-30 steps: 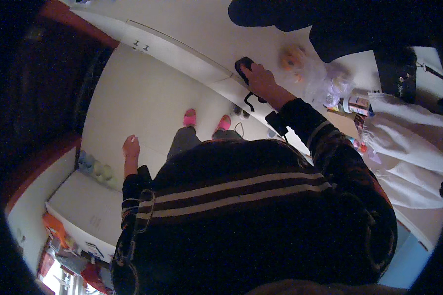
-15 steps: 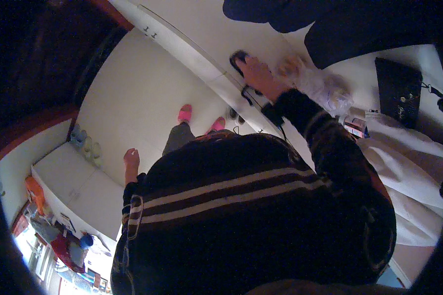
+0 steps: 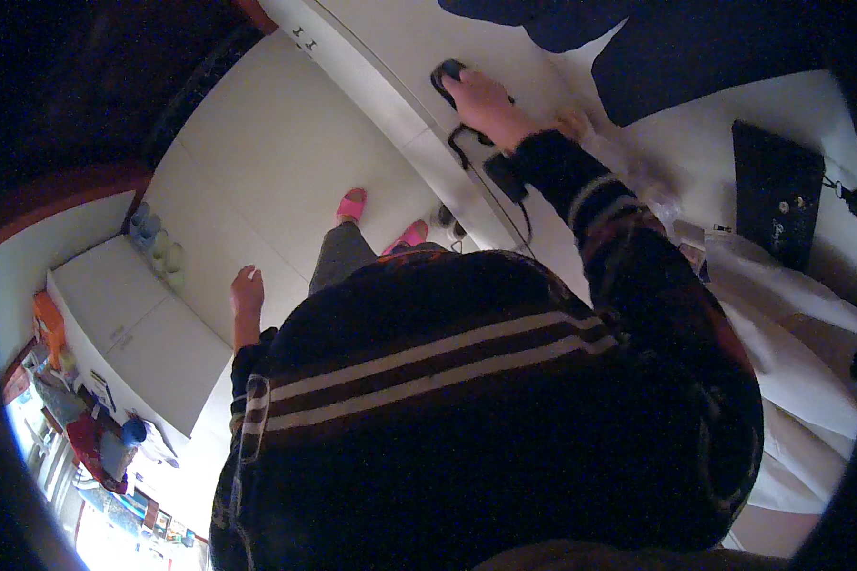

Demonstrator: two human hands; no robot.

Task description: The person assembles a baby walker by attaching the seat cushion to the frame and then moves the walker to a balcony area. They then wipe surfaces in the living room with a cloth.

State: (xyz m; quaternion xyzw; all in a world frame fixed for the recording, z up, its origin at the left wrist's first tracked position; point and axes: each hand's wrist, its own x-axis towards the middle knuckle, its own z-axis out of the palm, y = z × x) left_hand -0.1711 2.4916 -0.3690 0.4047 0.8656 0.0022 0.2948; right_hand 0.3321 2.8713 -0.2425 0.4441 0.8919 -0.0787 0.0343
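On the white cabinet top, my right hand is closed over a black rounded object; its kind is not clear, as my fingers cover part of it. Just below my wrist lies a black box-shaped adapter with a black cable looping by the cabinet edge. My left hand hangs at my side above the floor, its fingers loosely bent and slightly apart, with nothing visible in it.
A crumpled clear plastic bag lies beyond my right forearm. Near it are a black flat pouch and white cloth. Dark fabric hangs at top right. Pale slippers stand by a white cabinet at left.
My right hand and the black object have shifted slightly up and left in view. More of the adapter and cable shows. My left hand stays hanging.
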